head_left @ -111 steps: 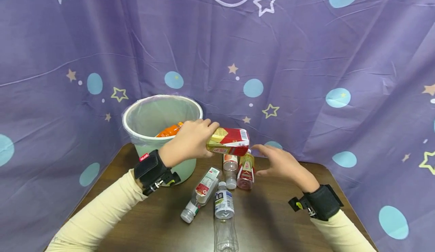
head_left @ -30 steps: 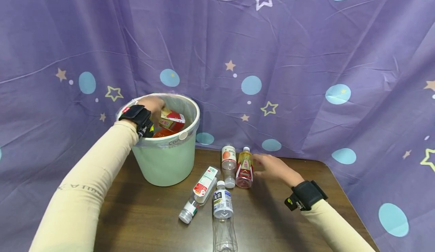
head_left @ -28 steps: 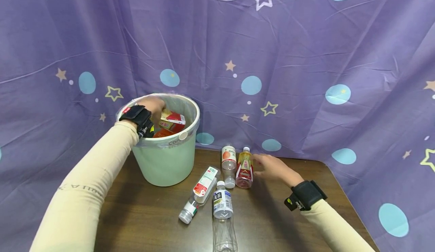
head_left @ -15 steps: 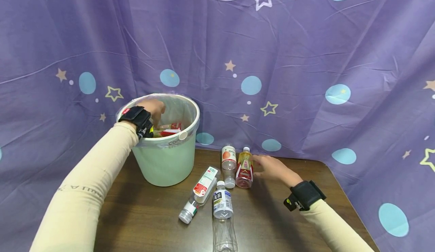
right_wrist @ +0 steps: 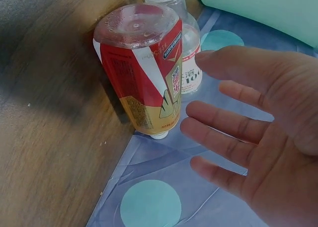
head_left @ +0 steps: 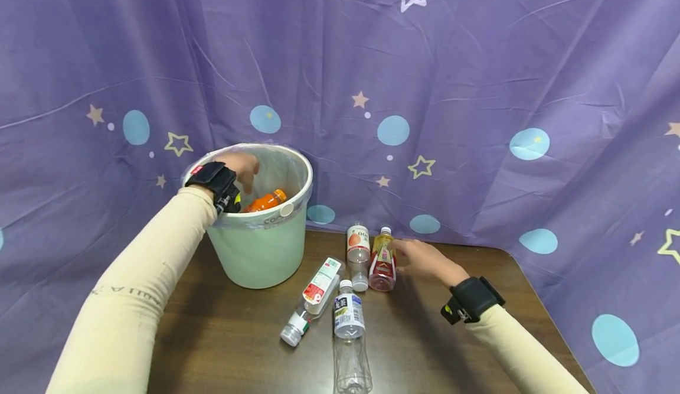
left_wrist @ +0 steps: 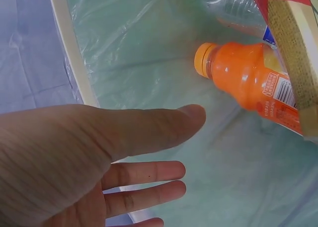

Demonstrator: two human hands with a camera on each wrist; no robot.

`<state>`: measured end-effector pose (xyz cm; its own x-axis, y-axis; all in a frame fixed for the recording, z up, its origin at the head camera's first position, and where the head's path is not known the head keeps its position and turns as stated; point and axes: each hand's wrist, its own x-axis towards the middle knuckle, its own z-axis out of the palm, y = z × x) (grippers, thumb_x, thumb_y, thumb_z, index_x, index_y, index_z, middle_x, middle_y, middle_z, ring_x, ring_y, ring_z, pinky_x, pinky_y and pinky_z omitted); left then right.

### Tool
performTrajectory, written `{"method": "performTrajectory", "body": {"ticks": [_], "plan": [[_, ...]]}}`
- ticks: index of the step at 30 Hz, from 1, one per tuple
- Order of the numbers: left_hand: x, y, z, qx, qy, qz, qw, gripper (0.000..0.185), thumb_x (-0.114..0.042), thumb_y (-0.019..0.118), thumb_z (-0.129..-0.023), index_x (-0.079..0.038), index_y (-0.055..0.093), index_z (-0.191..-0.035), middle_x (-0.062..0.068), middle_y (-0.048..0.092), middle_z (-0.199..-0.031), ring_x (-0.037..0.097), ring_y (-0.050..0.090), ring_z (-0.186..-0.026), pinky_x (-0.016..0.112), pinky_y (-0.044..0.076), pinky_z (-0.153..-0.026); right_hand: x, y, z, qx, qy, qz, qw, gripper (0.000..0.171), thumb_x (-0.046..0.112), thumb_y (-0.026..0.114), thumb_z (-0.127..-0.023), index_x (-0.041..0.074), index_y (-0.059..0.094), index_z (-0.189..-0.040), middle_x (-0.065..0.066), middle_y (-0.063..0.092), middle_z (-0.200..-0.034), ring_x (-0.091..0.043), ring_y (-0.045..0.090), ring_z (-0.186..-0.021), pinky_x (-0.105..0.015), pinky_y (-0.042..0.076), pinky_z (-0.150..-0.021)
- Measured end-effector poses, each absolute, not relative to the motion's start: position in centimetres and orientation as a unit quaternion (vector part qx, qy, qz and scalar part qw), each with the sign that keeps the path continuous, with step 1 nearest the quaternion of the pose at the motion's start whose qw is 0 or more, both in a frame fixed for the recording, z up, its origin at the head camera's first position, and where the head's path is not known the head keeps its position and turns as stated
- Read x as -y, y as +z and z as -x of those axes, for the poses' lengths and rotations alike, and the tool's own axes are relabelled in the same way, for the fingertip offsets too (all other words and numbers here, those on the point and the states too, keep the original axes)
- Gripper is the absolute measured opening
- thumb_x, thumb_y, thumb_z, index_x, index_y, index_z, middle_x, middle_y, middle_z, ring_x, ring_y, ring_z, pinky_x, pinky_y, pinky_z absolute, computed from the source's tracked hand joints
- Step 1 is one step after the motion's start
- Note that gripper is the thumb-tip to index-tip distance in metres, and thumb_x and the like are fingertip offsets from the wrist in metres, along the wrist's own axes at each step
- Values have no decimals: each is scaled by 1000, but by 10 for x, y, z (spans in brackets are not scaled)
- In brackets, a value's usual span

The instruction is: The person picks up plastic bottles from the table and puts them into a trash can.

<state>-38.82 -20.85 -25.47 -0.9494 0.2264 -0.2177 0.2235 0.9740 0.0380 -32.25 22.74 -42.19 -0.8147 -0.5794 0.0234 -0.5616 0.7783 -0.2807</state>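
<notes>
My left hand (head_left: 241, 166) reaches inside the rim of the pale green bin (head_left: 255, 258). Its fingers are extended and hold nothing in the left wrist view. Below it in the bin lie an orange bottle (left_wrist: 243, 75), a red and gold wrapped bottle (left_wrist: 298, 48) and a clear bottle (left_wrist: 236, 8). My right hand (head_left: 427, 261), fingers spread, is beside a red and gold labelled bottle (right_wrist: 141, 73) lying on the table, fingertips close to its side. Against that bottle's left side lies a clear bottle with a peach label (head_left: 358, 258).
Nearer me on the brown table (head_left: 239, 347) lie a square clear bottle with a red and white label (head_left: 319, 290) and a tall clear bottle (head_left: 350, 335). A purple patterned curtain (head_left: 451, 87) hangs behind and at the sides.
My left hand carried a red and gold bottle over to the bin and let it go; it dropped inside, and the orange bottle shows again. My right hand stays by its bottle.
</notes>
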Motion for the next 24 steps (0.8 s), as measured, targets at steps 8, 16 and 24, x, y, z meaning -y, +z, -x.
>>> {"method": "performTrajectory", "body": {"ticks": [8, 16, 24], "plan": [[210, -251, 399, -987, 6, -143, 71, 55, -10, 75, -79, 7, 63, -129, 29, 64, -131, 42, 61, -118, 53, 50, -101, -224, -420, 334, -943, -111, 313, 29, 49, 7, 83, -75, 7, 67, -121, -5, 68, -98, -20, 61, -87, -38, 51, -74], [209, -241, 404, -988, 16, -156, 9, 47, -15, 73, -88, 3, 63, -130, 28, 61, -134, 44, 59, -122, 58, 49, -100, -222, -423, 348, -929, -99, 356, 8, 51, 1, 77, -77, 5, 67, -128, -19, 70, -120, -37, 66, -108, -51, 56, -89], [207, -227, 403, -987, 46, -153, -23, 45, -17, 66, -90, 1, 64, -131, 26, 64, -132, 42, 61, -119, 60, 47, -101, -212, -431, 359, -924, -94, 370, 33, 54, -5, 78, -76, 5, 66, -128, -17, 69, -125, -39, 64, -114, -55, 53, -96]]}}
